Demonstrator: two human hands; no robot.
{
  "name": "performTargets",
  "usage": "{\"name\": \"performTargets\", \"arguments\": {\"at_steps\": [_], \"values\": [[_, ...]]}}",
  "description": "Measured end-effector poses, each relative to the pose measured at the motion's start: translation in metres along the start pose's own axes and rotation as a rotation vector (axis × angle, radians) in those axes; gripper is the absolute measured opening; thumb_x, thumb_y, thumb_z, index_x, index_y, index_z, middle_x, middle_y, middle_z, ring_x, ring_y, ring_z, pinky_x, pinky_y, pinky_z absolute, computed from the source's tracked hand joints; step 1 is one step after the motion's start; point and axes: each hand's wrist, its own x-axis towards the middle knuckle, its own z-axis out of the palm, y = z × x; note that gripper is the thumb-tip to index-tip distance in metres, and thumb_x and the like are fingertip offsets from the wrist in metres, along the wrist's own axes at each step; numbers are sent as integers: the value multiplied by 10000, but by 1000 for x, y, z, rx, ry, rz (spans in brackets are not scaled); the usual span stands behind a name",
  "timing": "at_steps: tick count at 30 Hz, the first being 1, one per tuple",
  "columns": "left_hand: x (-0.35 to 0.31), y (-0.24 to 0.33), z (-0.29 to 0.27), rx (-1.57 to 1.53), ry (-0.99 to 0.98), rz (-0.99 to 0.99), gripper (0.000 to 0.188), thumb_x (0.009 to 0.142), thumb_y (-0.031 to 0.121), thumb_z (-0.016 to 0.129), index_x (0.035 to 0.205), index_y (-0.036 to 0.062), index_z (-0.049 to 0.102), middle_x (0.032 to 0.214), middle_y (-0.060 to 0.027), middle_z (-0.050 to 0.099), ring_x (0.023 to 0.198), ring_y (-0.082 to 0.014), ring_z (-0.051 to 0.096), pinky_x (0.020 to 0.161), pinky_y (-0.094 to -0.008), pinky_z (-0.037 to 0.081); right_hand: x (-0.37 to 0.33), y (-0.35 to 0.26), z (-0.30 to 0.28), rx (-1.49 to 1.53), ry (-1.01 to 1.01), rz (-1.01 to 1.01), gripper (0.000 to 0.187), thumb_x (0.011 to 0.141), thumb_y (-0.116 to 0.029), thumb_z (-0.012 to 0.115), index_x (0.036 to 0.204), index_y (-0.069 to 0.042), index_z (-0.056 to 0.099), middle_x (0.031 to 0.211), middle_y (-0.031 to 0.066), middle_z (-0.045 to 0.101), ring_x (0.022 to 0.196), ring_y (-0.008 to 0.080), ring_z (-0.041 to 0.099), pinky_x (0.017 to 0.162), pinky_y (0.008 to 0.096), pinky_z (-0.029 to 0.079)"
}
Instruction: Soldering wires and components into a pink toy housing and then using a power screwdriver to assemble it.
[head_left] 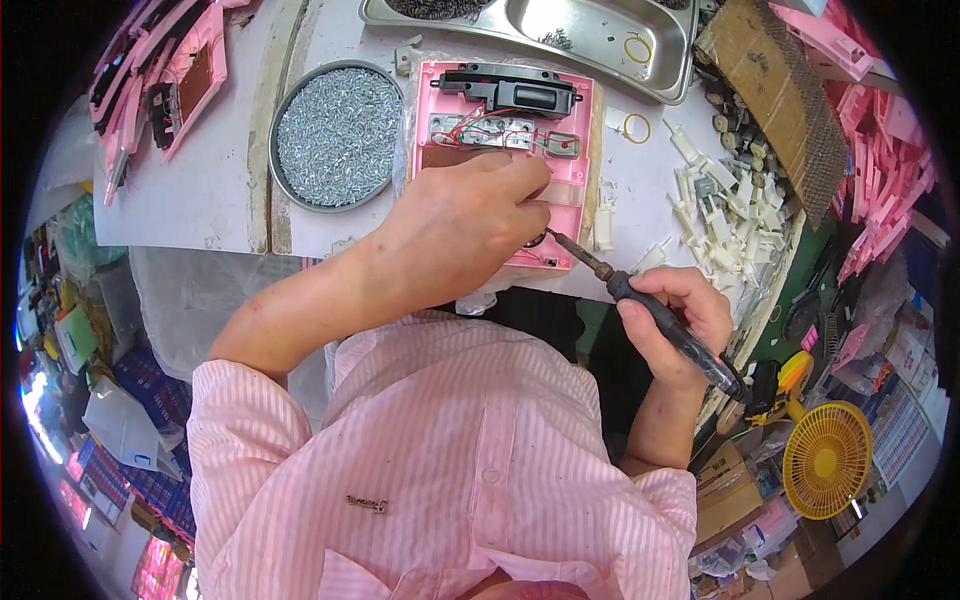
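Note:
A pink plastic housing point(567, 215) lies on the table in front of me. It carries a black plastic module point(530, 97), metal contact plates with thin red and green wires, and a brown board point(445, 157). My left hand point(470, 225) reaches across the housing with its fingers closed together; what they pinch, if anything, is hidden. A small dark round part shows just beside those fingertips. My right hand point(690, 310) grips a soldering iron point(683, 338) by its black handle. The iron's tip points left, close to the left fingertips and the dark part.
Left of the housing stands a round dish point(277, 170) of small silver screws. A metal tray point(590, 18) holding springs lies at the back. White plastic parts point(725, 215) are heaped on the right, beside cardboard point(770, 90) and pink pieces point(870, 150). A yellow fan point(827, 460) stands lower right.

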Motion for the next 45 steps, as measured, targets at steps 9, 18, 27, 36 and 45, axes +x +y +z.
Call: {"name": "performTargets", "arguments": {"at_steps": [9, 18, 27, 36, 45], "values": [[-1, 3, 1, 38, -10, 20, 214, 754, 71, 685, 967, 59, 693, 1027, -57, 614, 898, -247, 632, 714, -365, 552, 1, -6, 1, -41, 8, 33, 242, 774, -50, 830, 962, -15, 683, 649, -17, 588, 537, 38, 457, 497, 214, 310], [3, -4, 2, 32, -33, 78, 170, 761, 68, 688, 929, 64, 669, 965, -68, 605, 873, -265, 628, 704, -393, 538, -86, 3, -123, -58, 610, 115, 149, 905, 11, 650, 1051, 11, 618, 807, 14, 604, 585, 28, 456, 516, 183, 318], [7, 12, 0, 37, 56, 58, 242, 727, -28, 721, 962, 23, 688, 953, -105, 636, 855, -303, 657, 728, -398, 533, -186, -5, -224, -386, 1427, 35, 44, 897, -52, 702, 889, -40, 660, 772, -21, 599, 610, 29, 435, 549, 186, 314], [2, 9, 0, -74, 146, -93, 153, 795, 40, 716, 921, 16, 633, 937, -141, 593, 822, -345, 620, 713, -449, 504, -134, 73, -257, 223, 1391, 238, 234, 934, -164, 717, 1125, -44, 652, 991, 66, 703, 713, 96, 582, 546, 235, 437], [-10, 4, 5, -211, 123, -72, 242, 842, 64, 678, 1080, 45, 641, 922, -134, 644, 848, -337, 638, 756, -435, 519, -65, 44, -55, 374, 656, 145, 253, 981, -103, 601, 1207, 8, 623, 827, 75, 644, 587, 89, 504, 492, 188, 382]]}}
